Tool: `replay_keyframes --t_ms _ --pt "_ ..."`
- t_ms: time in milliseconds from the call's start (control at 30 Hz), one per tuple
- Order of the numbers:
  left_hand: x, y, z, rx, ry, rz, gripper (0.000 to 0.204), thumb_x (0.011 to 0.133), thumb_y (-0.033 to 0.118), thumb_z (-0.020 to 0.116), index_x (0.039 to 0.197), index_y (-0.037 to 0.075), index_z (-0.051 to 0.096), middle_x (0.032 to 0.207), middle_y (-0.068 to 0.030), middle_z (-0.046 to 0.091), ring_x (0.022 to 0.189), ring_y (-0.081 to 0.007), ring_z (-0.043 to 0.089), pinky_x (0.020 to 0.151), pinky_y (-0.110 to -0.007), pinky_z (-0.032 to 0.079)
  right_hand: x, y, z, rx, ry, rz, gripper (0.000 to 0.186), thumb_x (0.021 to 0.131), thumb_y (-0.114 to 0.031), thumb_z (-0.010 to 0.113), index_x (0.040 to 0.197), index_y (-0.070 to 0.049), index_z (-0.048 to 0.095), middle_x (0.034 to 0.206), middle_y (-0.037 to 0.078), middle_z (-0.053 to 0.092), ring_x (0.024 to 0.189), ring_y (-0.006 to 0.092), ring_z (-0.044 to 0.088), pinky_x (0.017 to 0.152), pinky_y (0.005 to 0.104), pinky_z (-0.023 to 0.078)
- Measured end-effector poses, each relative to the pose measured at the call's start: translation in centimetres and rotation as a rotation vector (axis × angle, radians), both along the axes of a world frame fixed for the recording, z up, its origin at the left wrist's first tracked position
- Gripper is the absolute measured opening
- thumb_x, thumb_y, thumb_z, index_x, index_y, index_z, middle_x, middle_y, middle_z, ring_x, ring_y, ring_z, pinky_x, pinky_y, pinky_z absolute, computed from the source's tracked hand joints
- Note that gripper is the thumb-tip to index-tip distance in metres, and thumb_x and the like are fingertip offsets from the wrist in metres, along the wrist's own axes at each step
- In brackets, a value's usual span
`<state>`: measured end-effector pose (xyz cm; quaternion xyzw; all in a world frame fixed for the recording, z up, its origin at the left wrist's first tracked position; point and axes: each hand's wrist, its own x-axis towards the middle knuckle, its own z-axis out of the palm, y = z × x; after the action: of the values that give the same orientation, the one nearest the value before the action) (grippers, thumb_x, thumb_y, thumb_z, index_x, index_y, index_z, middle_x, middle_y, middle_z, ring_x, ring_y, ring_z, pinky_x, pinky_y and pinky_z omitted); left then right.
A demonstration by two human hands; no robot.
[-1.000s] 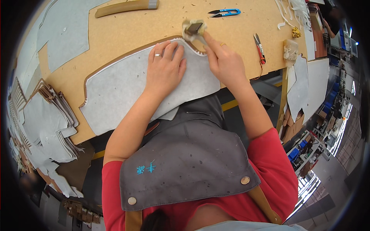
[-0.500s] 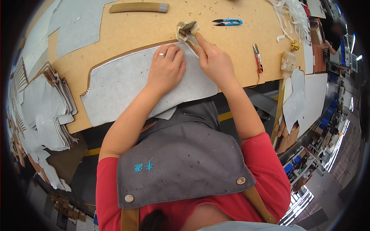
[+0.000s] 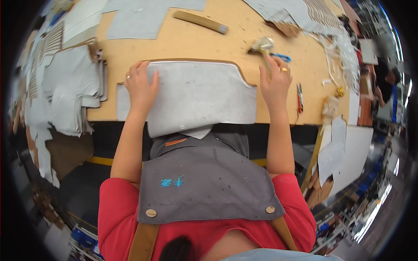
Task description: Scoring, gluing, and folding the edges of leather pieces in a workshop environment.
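A grey panel [image 3: 200, 93] with a brown edge lies at the table's front, its notched corner on the right. Another grey piece [image 3: 123, 102] shows from under its left side. My left hand [image 3: 143, 89] rests over the panel's upper left edge, open, thumb and fingers apart. Right of the panel, my right hand [image 3: 277, 82] is loosely closed around the slim handle of what looks like a hammer. The hammer's head [image 3: 262, 44] is partly covered in whitish material and has a dark pointed end. Just beyond my fingers lie blue thread snips [image 3: 281, 57].
A red-handled cutter [image 3: 300, 98] lies to the right, near a whitish block [image 3: 330, 106]. White strips [image 3: 333, 56] heap behind. Stacked grey panels [image 3: 72, 87] stand at the left. A tan bar [image 3: 200, 22] lies at the back. Another person [image 3: 385, 85] is at the far right.
My hands have moved apart, the left to the panel's left side, the right with the hammer off the panel to the right. The panel's notched corner now shows on the right. The view has shifted.
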<state>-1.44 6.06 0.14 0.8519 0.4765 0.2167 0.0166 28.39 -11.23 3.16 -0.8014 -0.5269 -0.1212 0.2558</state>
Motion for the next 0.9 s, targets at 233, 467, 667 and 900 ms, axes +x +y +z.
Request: replay_keyframes --t_ms 233,467,667,900 --pt "-9.1 1.3 1.8 -0.385 0.004 0.212 0.055 0.073 0.025 0.076 0.117 0.001 0.051 0.119 -0.0165 0.053 0.108 -0.0369 0.052 0.090 -0.040 0.042 -3.3 -1.1 -2.2 -0.320 0.672 -0.038 0.035 0.078 -0.018 0.068 0.106 0.000 0.058 0.096 0.019 0.063 0.088 0.0312 0.061 0.077 0.0368 0.047" --pt "-16.1 0.8 9.7 -0.621 -0.326 0.096 0.043 0.076 0.003 0.065 0.116 0.004 0.049 0.104 -0.0151 0.061 0.101 -0.0251 0.058 0.087 -0.034 0.044 -7.1 2.3 1.9 -0.264 0.885 0.223 0.023 0.083 -0.012 0.064 0.100 0.003 0.058 0.089 0.015 0.064 0.081 0.0233 0.062 0.075 0.0310 0.048" --pt "-28.3 12.3 18.3 0.283 0.177 0.543 0.051 0.083 0.017 0.064 0.130 0.011 0.044 0.121 -0.0174 0.059 0.108 -0.0327 0.058 0.087 -0.042 0.045 -20.9 17.1 3.1 -0.099 1.001 0.745 0.028 0.086 -0.016 0.062 0.107 0.002 0.053 0.098 0.024 0.064 0.092 0.0373 0.064 0.079 0.0399 0.050" --pt "-23.7 16.1 11.2 0.165 0.402 0.360 0.058 0.086 0.041 0.060 0.134 0.011 0.046 0.141 -0.0174 0.041 0.131 -0.0357 0.036 0.105 -0.057 0.026 -29.2 32.0 -1.3 -0.003 0.935 0.488 0.030 0.087 -0.018 0.061 0.106 0.004 0.053 0.090 0.019 0.065 0.089 0.0266 0.065 0.075 0.0371 0.050"
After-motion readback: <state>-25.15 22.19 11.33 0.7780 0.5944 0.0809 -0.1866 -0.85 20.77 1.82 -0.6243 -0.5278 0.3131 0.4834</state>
